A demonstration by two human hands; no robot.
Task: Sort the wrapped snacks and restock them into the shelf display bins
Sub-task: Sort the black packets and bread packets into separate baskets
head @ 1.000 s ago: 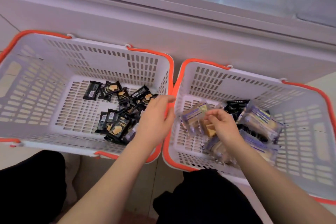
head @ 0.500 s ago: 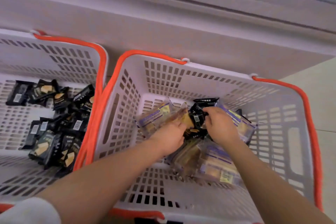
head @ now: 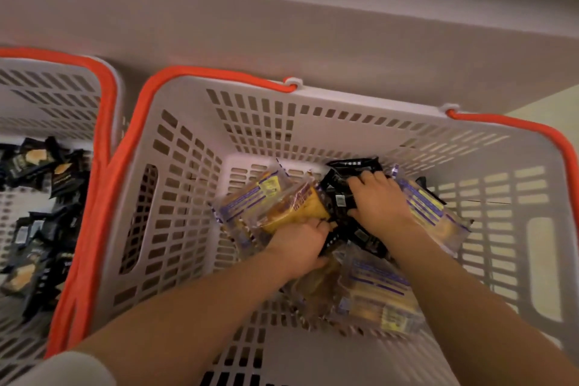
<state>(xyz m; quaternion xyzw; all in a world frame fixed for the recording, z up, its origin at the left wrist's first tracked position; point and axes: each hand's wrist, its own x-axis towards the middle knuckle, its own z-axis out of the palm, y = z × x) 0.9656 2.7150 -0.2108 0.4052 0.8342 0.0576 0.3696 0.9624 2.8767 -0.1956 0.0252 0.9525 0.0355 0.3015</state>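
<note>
Both hands are seen inside the right basket [head: 188, 185]. A black snack packet [head: 340, 197] is gripped by the right hand [head: 380, 200], fingers curled over it. The left hand [head: 300, 244] is buried among clear-wrapped cakes [head: 282, 204]; its grip cannot be told. More black packets [head: 40, 194] lie in the left basket [head: 56, 100].

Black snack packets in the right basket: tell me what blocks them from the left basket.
The right hand already grips the black packets. The two baskets' orange-rimmed side walls stand between them and the left basket; clear-wrapped cakes crowd their left side.
</note>
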